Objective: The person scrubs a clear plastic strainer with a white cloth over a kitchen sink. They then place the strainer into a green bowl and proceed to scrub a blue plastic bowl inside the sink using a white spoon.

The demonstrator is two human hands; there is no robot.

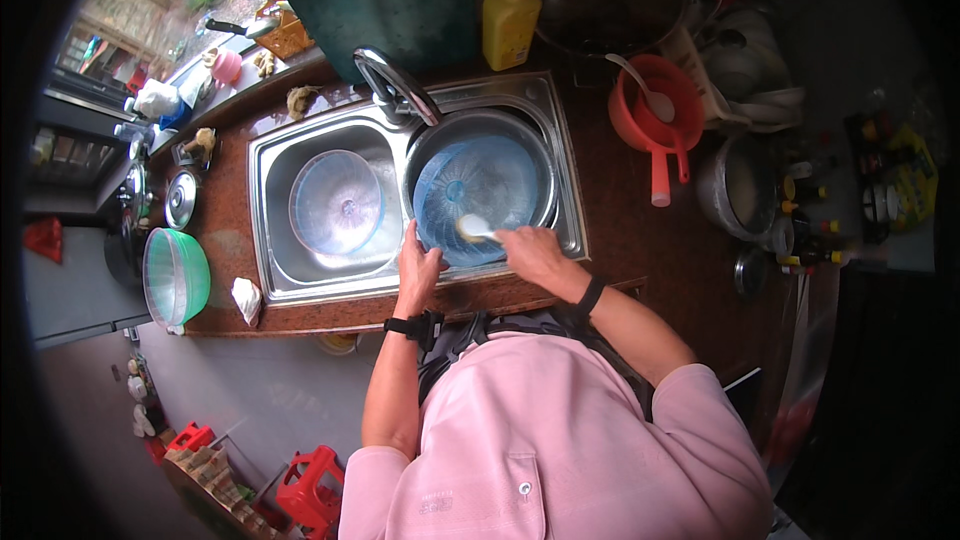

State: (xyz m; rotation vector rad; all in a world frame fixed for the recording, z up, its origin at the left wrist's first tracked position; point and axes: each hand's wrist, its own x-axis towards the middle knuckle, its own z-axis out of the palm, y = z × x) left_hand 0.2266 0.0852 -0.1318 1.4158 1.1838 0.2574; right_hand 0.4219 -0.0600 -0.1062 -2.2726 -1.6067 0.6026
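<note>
In the right sink bowl, a round metal basin (553,165) holds a translucent blue plastic basket (517,157). My left hand (421,266) grips the near left rim of the basket. My right hand (531,251) is closed on the handle of a white-headed brush (474,226), whose head lies against the inside of the basket. A clear plastic basket (337,202) with a bluish rim rests in the left bowl of the steel sink (262,240). The chrome faucet (397,86) stands behind, its spout over the metal basin's edge.
Left on the counter are a green basket (176,277), a metal lid (181,199) and a crumpled white cloth or bag (247,301). A yellow pump bottle (511,19) and dark green board (382,0) stand behind. Red strainers (652,116) and a metal pot (739,187) sit right.
</note>
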